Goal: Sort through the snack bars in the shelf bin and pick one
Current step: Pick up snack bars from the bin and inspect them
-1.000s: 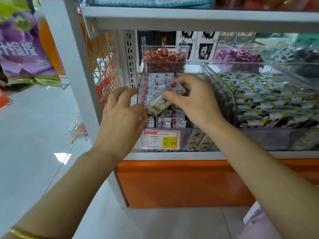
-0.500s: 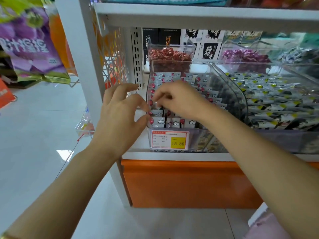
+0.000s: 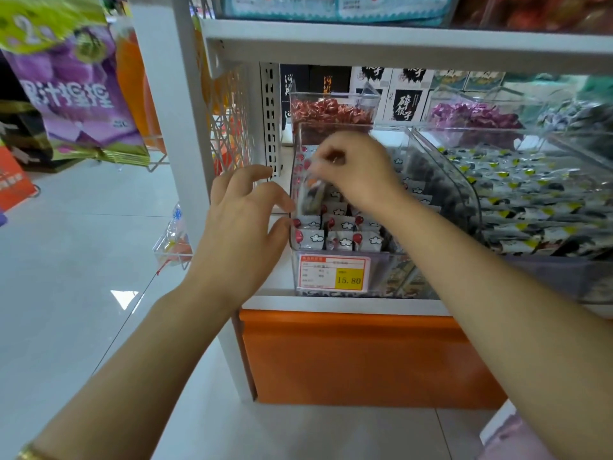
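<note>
1. The right hand (image 3: 356,171) is over the shelf bin (image 3: 374,257), its fingers (image 3: 315,166) clamped in a pinch on the top end of one snack bar (image 3: 311,197). The bar hangs tilted just above the stack, near the bin's left wall.
2. Risk: the pinch seems to hold only a thin edge of slick wrapper. The bar could slip out and fall back among the others, or outside the wall onto the shelf (image 3: 331,302).
3. Risk: the hanging bar is close to the packed bars (image 3: 338,227) below it. Dragging it sideways could snag a neighbour and pull that out too.
4. The left hand (image 3: 245,224) holds nothing. Its fingers (image 3: 262,174) are apart and loosely curved, and the thumb tip is at or just beside the bin's outer left wall; I cannot tell whether it touches. A knock from it would probably only nudge the bin.
5. Counted: two hands and one lifted bar.
6. Bars left in the bin: about four in the front row, with several rows behind. There are too many, and they overlap too much, for an exact count.
7. One price tag (image 3: 333,273) is on the bin's front.
8. Four clear bins show plainly: this one, a large one (image 3: 547,277) to its right, and behind them one of red sweets (image 3: 331,111) and one of purple sweets (image 3: 471,116).
</note>
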`<action>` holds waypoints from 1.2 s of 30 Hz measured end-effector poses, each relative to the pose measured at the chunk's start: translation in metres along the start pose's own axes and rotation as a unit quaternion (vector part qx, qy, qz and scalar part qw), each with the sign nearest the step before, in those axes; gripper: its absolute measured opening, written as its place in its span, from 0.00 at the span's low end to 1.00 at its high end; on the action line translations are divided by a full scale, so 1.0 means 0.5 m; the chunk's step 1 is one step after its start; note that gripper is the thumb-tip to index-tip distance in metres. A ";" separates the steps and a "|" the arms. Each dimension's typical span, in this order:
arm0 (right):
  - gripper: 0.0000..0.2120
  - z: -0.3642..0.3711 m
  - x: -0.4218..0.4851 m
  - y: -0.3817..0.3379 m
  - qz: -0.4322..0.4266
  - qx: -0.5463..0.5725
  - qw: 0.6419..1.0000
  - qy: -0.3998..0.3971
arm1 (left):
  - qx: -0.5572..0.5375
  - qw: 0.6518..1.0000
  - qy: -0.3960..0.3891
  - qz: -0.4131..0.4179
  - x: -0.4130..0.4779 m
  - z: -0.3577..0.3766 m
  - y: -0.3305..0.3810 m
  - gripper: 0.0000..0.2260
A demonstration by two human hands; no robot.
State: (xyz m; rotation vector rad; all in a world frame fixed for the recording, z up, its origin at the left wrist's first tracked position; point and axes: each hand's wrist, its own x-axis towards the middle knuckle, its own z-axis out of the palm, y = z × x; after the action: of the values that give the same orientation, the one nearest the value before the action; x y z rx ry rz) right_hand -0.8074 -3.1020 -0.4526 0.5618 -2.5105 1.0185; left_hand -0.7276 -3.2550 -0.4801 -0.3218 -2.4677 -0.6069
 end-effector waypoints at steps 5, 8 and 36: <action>0.02 -0.068 -0.054 -0.010 0.042 0.184 0.954 0.234 | -0.025 0.999 0.020 0.001 -0.007 -0.004 0.011 0.10; 0.04 -0.096 -0.109 -0.009 0.091 0.287 0.919 0.254 | -0.062 0.998 0.020 -0.017 -0.013 -0.006 0.024 0.13; 0.03 -0.095 -0.232 0.030 0.285 0.576 0.763 0.064 | -0.460 0.849 -0.042 -0.256 -0.029 0.000 0.053 0.12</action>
State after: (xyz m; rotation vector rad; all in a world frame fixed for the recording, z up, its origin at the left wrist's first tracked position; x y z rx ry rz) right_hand -0.7072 -3.0322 -0.4845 -0.0574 -1.6437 2.7208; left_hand -0.7067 -3.2334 -0.4793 -0.0194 -2.1476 -2.0375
